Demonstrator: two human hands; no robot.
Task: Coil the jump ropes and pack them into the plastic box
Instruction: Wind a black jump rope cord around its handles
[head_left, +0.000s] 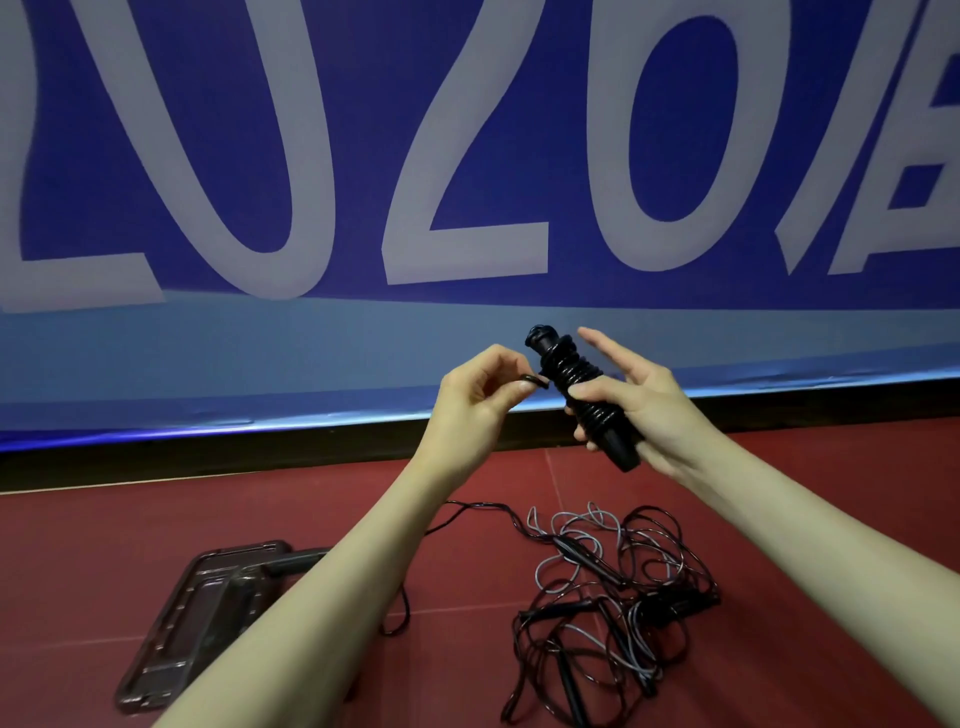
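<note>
With the right hand (631, 400) gripping the handles (584, 397), the left hand (475, 387), pinching the rope end (688, 382) beside them, should tuck it snugly under a wrap.

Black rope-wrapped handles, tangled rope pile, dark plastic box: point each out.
black rope-wrapped jump rope handles (576, 384), head view, on the coiled wraps mid-bundle.
tangled pile of black and grey jump ropes (618, 597), head view, middle of the tangle.
dark translucent plastic box (171, 623), head view, on its bare left wall.
</note>
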